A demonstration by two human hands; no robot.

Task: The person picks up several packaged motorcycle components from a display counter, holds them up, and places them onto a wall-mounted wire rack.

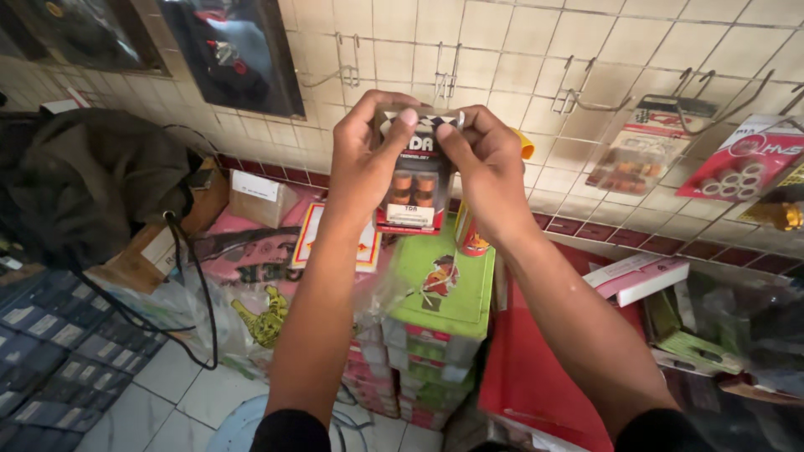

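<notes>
Both hands raised at 12 o'clock: left hand [362, 155] and right hand [486, 163] pinch the top corners of a blister pack of small rollers [412, 180], fingers clamped on its card, apparently lifting it toward the wall hooks [446, 79]; hanging needs hole-to-hook alignment.

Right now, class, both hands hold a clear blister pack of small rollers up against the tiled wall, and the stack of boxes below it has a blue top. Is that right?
Not quite. The left hand and right hand do hold the blister pack before the tiled wall, but the head view shows the stack of boxes has a green top, not blue.
</notes>
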